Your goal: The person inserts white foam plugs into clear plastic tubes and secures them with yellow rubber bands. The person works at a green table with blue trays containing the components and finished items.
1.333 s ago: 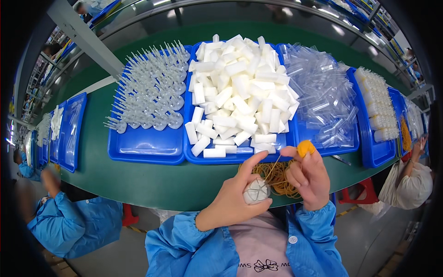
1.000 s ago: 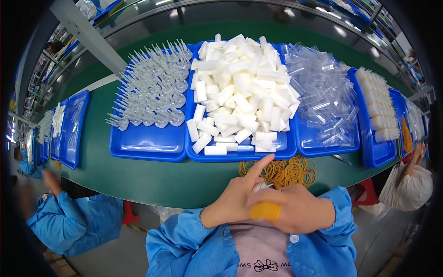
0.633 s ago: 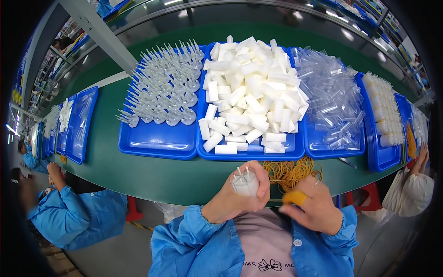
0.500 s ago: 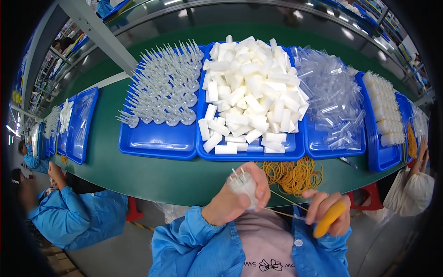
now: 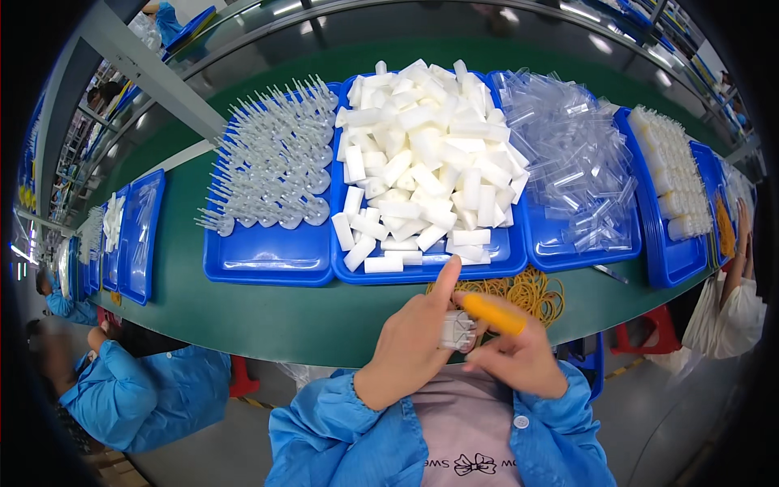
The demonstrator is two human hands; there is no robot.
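My left hand (image 5: 410, 345) is clamped on a small pale piece (image 5: 456, 331), its index finger pointing up past it. The piece is squat and whitish with a clear, glassy outside; thin dark lines mark the end turned toward my right hand (image 5: 526, 355). It sits between my two hands, over the near edge of the green table (image 5: 324, 321). My right hand is up against that end, the index in its yellow finger cover (image 5: 493, 312) reaching across, the thumb lower and apart; I cannot tell whether its fingers grip anything.

Half a second ago my right hand was well off to the right, a band stretched from it to the piece, whose prongs pointed up. Now my hands have come together and the piece has been turned sideways.

Just beyond my hands lies the heap of tan rubber bands (image 5: 535, 294). Past it, the middle blue tray (image 5: 430, 274) is piled with white foam blocks (image 5: 422, 170), between pronged parts on round bases (image 5: 268, 178) to the left and clear tubes (image 5: 568, 154) to the right.
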